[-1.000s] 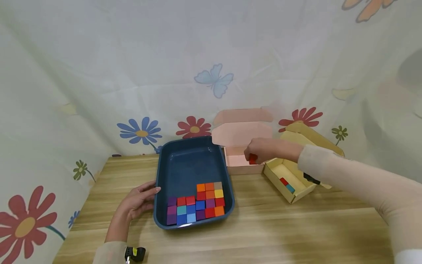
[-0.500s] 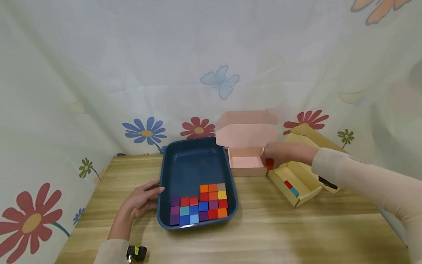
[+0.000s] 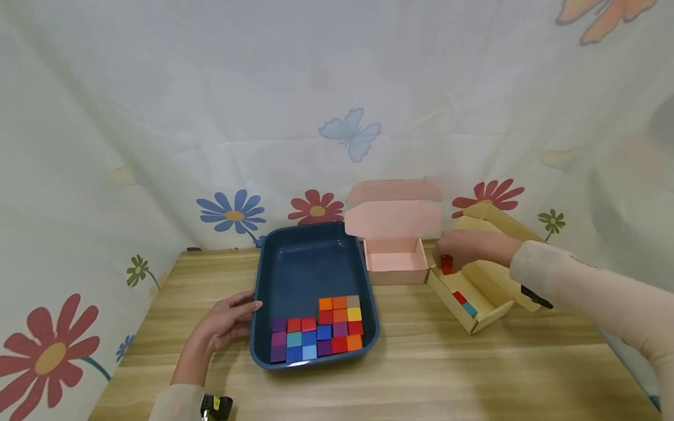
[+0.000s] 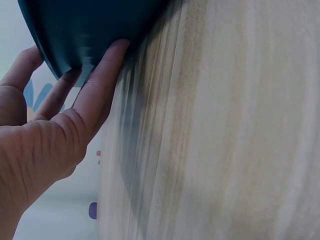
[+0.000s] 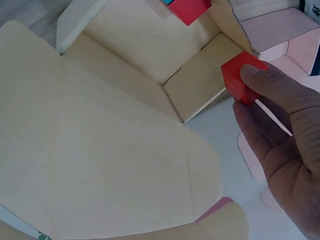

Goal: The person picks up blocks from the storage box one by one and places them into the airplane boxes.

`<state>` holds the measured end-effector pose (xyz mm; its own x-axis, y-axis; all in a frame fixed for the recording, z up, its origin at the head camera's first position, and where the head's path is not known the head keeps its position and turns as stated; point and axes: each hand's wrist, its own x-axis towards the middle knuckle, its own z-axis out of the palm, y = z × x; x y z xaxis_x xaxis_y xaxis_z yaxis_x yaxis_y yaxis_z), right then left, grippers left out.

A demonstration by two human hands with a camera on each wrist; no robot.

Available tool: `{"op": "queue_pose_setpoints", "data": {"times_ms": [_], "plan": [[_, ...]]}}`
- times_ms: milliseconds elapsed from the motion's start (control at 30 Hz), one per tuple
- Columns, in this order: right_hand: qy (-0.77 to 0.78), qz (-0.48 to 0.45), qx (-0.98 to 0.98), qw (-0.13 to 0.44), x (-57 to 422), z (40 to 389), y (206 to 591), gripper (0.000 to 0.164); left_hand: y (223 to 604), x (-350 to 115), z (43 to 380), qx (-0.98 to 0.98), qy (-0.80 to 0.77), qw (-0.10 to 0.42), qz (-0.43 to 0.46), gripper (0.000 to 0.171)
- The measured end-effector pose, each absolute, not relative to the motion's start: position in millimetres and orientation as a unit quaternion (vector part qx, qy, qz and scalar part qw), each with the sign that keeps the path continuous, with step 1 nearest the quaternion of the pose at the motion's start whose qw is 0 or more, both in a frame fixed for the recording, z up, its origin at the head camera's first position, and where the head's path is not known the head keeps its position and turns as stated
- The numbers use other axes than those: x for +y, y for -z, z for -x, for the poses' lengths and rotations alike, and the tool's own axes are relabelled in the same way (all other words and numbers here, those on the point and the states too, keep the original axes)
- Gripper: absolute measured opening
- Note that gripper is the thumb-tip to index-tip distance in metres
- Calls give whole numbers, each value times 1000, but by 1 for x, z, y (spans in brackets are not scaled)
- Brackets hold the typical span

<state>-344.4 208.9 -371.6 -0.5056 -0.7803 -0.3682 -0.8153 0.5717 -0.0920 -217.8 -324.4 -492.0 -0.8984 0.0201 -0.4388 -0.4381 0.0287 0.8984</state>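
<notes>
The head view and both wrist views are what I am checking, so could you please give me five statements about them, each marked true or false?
1. The right hand holds a red cube. True.
2. The left hand holds a teal cube. False: the left hand touches the side of the dark blue tray.
3. A second red cube and a teal cube lie in the yellow cardboard box. True.
4. The pink cardboard box is closed. False: the pink cardboard box stands open.
5. Multicoloured cubes sit at the tray's near end. True.
</notes>
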Motion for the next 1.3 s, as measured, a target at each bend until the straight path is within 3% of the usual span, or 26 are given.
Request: {"op": "queue_pose_setpoints", "data": {"times_ms": [267, 600, 1000, 1300], "plan": [[-58, 445, 858, 251, 213, 347, 382, 19, 496, -324, 219, 701, -676, 171, 152, 73], [-25, 469, 835, 287, 222, 348, 405, 14, 493, -324, 218, 697, -681, 172, 146, 72], [65, 443, 837, 314, 233, 344, 419, 23, 491, -323, 220, 697, -681, 175, 142, 74], [72, 429, 845, 310, 235, 339, 421, 19, 492, -324, 220, 695, -682, 177, 142, 73]]}}
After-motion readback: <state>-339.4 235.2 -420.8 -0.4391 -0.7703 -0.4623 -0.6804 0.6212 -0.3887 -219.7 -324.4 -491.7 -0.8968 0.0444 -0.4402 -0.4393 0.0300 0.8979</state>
